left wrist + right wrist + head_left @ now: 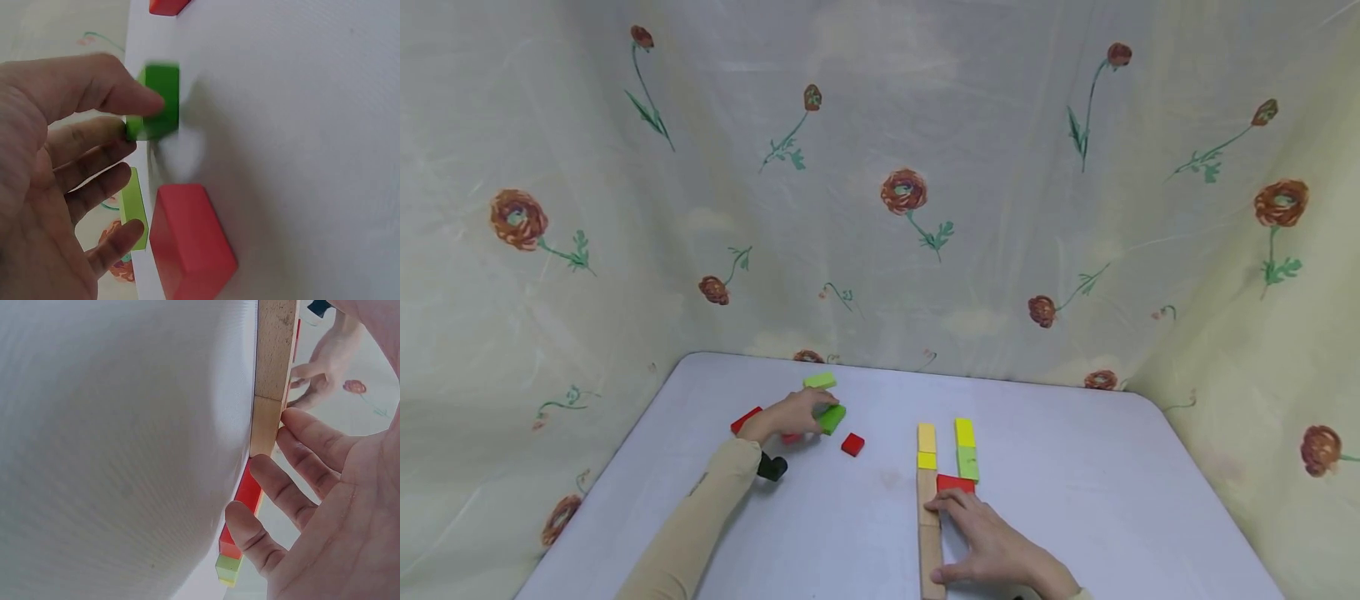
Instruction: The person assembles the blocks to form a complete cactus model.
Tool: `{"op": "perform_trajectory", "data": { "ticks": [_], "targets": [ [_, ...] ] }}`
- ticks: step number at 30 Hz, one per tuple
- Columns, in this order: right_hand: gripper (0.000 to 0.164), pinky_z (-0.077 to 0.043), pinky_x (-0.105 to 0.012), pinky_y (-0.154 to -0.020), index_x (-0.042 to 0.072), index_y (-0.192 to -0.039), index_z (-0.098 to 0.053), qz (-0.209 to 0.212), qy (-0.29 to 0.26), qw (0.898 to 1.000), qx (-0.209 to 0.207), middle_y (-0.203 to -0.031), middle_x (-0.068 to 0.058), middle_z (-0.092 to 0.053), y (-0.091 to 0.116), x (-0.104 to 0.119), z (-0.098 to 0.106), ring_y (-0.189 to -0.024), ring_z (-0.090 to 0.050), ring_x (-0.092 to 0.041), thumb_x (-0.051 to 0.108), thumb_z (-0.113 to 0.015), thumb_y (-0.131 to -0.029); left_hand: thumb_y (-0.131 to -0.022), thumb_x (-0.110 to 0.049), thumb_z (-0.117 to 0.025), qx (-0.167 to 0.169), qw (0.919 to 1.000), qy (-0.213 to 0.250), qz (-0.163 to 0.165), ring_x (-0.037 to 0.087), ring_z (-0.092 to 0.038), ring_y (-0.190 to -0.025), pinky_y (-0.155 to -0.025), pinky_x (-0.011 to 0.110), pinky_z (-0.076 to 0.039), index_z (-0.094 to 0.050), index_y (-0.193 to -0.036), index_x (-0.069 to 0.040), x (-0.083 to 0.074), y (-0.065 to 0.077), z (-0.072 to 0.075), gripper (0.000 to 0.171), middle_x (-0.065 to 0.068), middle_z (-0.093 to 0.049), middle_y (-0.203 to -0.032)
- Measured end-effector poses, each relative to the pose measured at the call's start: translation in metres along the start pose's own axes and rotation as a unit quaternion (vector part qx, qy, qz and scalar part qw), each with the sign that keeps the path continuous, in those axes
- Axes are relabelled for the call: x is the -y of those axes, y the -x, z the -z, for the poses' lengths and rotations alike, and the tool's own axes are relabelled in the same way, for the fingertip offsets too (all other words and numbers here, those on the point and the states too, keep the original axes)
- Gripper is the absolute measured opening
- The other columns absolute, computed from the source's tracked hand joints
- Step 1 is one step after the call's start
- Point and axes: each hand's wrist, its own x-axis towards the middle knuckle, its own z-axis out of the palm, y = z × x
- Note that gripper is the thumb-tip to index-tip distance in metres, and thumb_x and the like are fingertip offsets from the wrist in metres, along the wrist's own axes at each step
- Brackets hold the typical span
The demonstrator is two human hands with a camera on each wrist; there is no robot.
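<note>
In the head view my left hand (796,412) is at the far left of the table, pinching a green block (832,419) between thumb and fingers. The left wrist view shows the thumb (140,100) on the near face of that block, somewhat blurred. My right hand (988,546) rests at a row of blocks, its fingers loosely bent and touching a plain wooden block (928,492). A second wooden block (932,558) continues the row towards me. Just beyond the right fingers lies a red block (955,482), against the row's right side.
A small yellow block (927,460) and a pale orange block (927,437) extend the row away from me. Right of them stand a light green block (967,463) and a yellow block (964,432). Around my left hand lie a red block (853,444) and a lime block (820,381).
</note>
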Motion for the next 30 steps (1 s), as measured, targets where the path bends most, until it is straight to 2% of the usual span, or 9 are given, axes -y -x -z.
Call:
{"op": "perform_trajectory", "data": {
  "ticks": [10, 18, 22, 25, 30],
  "targets": [
    [0.084, -0.042, -0.048, -0.098, 0.024, -0.137, -0.048, 0.004, -0.001, 1.0, -0.001, -0.136, 0.005, -0.045, 0.0, -0.003, -0.002, -0.12, -0.044, -0.014, 0.073, -0.066, -0.071, -0.082, -0.024, -0.076, -0.015, 0.9994, -0.003, 0.031, 0.03, -0.042, -0.134, -0.109, 0.056, -0.033, -0.061, -0.13, -0.01, -0.004, -0.006, -0.001, 0.053, 0.011, -0.051, -0.142],
    [0.085, -0.042, -0.047, -0.098, 0.023, -0.137, -0.048, 0.015, 0.004, 1.0, -0.007, -0.135, 0.005, -0.046, 0.0, -0.003, -0.001, -0.12, -0.044, -0.014, 0.074, -0.066, -0.071, -0.08, -0.027, -0.079, -0.027, 0.9968, 0.047, 0.058, 0.022, -0.05, -0.12, -0.103, 0.044, -0.044, -0.061, -0.128, -0.009, -0.008, -0.013, -0.001, 0.054, 0.007, -0.056, -0.136],
    [0.085, -0.042, -0.047, -0.099, 0.023, -0.137, -0.048, 0.017, 0.005, 1.0, -0.009, -0.135, 0.006, -0.046, 0.0, -0.004, -0.001, -0.12, -0.044, -0.014, 0.073, -0.066, -0.072, -0.08, -0.027, -0.08, -0.044, 0.9962, 0.034, 0.067, 0.021, -0.05, -0.116, -0.102, 0.042, -0.045, -0.061, -0.128, -0.01, -0.013, -0.02, -0.004, 0.055, 0.007, -0.058, -0.133],
    [0.085, -0.042, -0.047, -0.099, 0.023, -0.137, -0.048, 0.014, 0.004, 1.0, -0.006, -0.135, 0.006, -0.046, 0.0, -0.005, -0.001, -0.121, -0.044, -0.013, 0.074, -0.065, -0.071, -0.08, -0.027, -0.08, -0.056, 0.9966, 0.012, 0.058, 0.021, -0.052, -0.113, -0.101, 0.042, -0.046, -0.062, -0.127, -0.008, -0.019, -0.026, -0.006, 0.054, 0.007, -0.06, -0.128],
    [0.085, -0.042, -0.048, -0.099, 0.025, -0.137, -0.047, 0.004, -0.001, 1.0, 0.003, -0.135, 0.005, -0.046, -0.001, -0.006, -0.001, -0.119, -0.044, -0.014, 0.074, -0.065, -0.071, -0.08, -0.024, -0.08, -0.056, 0.9971, 0.0, 0.051, 0.022, -0.054, -0.109, -0.1, 0.04, -0.046, -0.062, -0.126, -0.004, -0.032, -0.037, -0.01, 0.053, 0.009, -0.062, -0.124]
  ]
}}
